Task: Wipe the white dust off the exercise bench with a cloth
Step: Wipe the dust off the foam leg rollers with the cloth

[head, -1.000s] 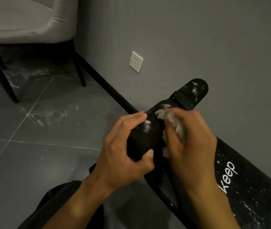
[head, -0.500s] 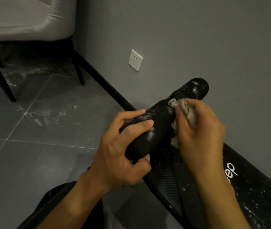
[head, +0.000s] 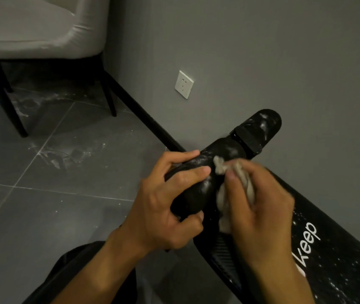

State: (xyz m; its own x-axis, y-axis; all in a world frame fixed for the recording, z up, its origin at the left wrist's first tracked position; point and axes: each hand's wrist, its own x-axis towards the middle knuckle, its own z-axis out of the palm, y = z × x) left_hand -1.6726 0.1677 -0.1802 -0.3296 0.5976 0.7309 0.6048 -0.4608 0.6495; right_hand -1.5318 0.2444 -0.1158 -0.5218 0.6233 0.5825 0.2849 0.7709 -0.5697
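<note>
The black exercise bench (head: 339, 270) I'm wiping is flecked with white dust and lettered white. My cloth (head: 225, 194) is greyish-white. The wall is grey, its socket (head: 183, 84) white, the floor (head: 64, 172) dark grey tile.

Dim, flat indoor light, source out of frame. Soft sheen on the black padded roller (head: 193, 197) at centre, white specks bright along the exercise bench (head: 339, 270) at lower right. Motion blur over the right hand (head: 262, 211) and the cloth (head: 221, 198); left hand (head: 163, 211) sharper. Deep shadow beneath the chair (head: 31, 29), upper left. Tile lines of the floor (head: 42, 216) splayed toward the left edge by the wide lens.
</note>
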